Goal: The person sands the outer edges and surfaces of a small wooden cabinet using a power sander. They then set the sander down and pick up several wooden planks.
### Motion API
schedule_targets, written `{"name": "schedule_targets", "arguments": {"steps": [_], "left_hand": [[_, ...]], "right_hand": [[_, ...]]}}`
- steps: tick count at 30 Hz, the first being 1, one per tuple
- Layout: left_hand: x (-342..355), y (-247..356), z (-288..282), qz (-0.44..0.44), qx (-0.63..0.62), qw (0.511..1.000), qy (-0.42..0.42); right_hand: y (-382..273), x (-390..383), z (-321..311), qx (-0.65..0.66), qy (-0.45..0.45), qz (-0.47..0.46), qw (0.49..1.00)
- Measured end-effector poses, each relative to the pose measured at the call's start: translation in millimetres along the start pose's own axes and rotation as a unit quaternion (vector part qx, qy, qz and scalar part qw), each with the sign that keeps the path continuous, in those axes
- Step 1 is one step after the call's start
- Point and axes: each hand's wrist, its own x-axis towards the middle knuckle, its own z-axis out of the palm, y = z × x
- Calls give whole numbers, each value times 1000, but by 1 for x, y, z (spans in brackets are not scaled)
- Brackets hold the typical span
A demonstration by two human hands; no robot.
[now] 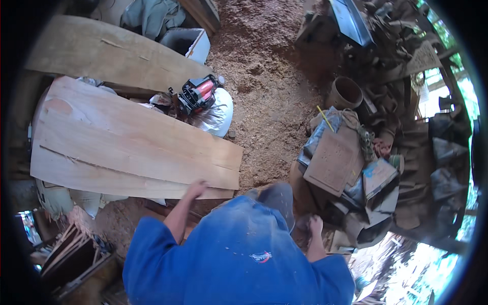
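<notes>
At the lower end of a pale plywood sheet [127, 142], which has a long split along it, my left hand [196, 189] is over or against the board's edge; its fingers are blurred. My right hand [315, 226] hangs beside my blue-shirted body [229, 259], fingers curled; what they hold, if anything, is hidden. A dark shoe [279, 198] shows beyond my body. Beyond the sheet, a red and black power tool [198, 94] lies by a silvery sack [216, 118].
A second board [101, 46] and a white bin [197, 48] stand at upper left. A sawdust-covered floor [264, 101] runs up the middle. At right are stacked flat boards [328, 162], a round pot [345, 92], a metal channel [351, 20] and dark clutter [417, 193].
</notes>
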Motion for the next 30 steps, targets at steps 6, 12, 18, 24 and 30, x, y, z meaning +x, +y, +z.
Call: {"name": "schedule_targets", "arguments": {"steps": [6, 12, 18, 24, 30], "left_hand": [[-54, -63, -81, -101, -495, 807, 304], [-142, -98, 38, -309, 235, 921, -9], [-79, 120, 38, -419, -189, 888, 11], [-32, 293, 6, -512, -356, 781, 22], [3, 385, 12, -564, -421, 709, 38]], "right_hand": [[-222, 304, 38, -118, -244, -139, 953], [-445, 528, 208, -264, -370, -321, 831], [-671, 663, 373, -156, -431, -405, 791], [-804, 719, 501, -121, -463, -360, 801], [-883, 682, 582, -139, -542, -462, 688]]}}
